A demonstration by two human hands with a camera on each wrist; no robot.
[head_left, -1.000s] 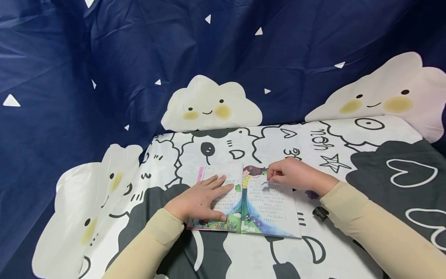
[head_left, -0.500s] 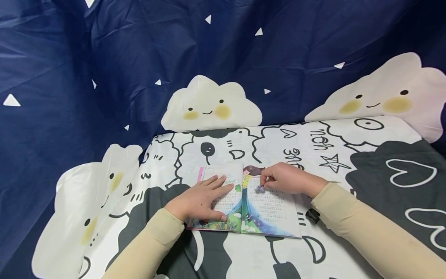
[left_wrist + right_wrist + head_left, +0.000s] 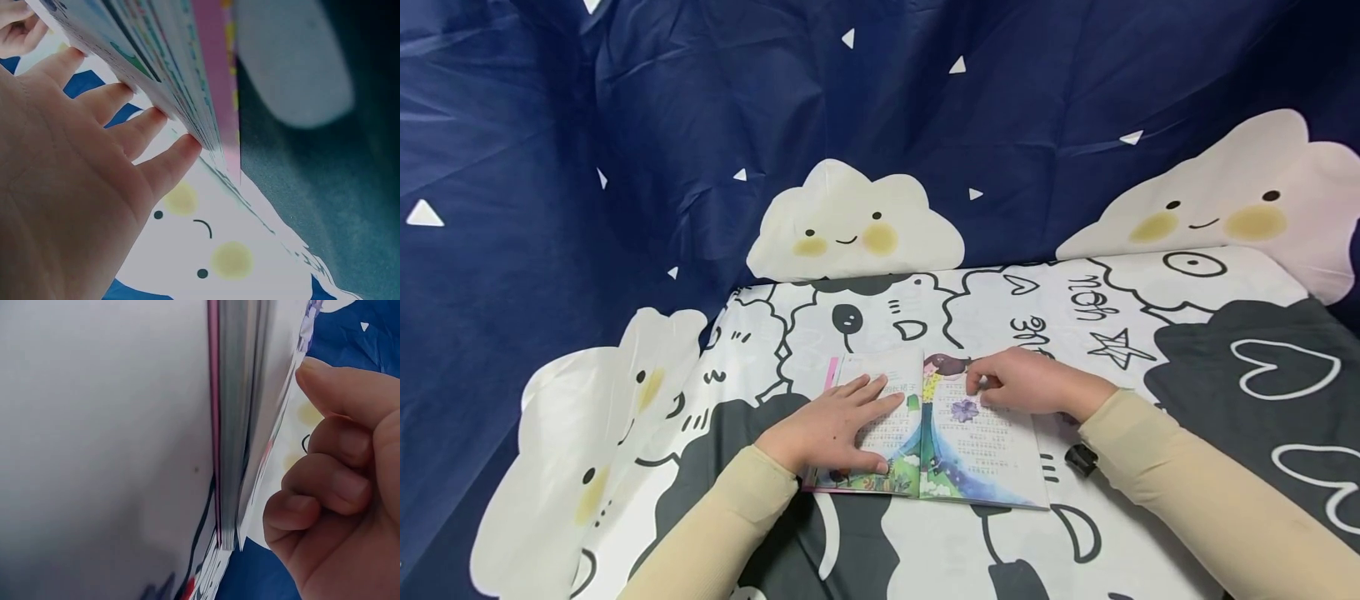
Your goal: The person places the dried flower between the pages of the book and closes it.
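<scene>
An open illustrated book [image 3: 985,475] lies on the black-and-white cloth. My left hand [image 3: 835,425] rests flat with fingers spread on the left page; in the left wrist view its fingertips [image 3: 187,147] touch the page near the page edges. A small flat purple flower [image 3: 964,410] lies on the printed text of the right page. Just above and right of it is my right hand [image 3: 1026,383], its fingers loosely curled and holding nothing. In the right wrist view the thumb [image 3: 319,378] points toward the purple flower [image 3: 306,328] at the page.
Another dark purple item [image 3: 1067,419] shows partly under the right wrist, beside the book. A small black device [image 3: 1081,458] sits at the right cuff. Behind the cloth [image 3: 1120,533] rises a navy curtain [image 3: 880,92] with white clouds.
My right hand brought the purple flower left and down onto the right page, let go, and drew back slightly to the right. The left hand stayed put.
</scene>
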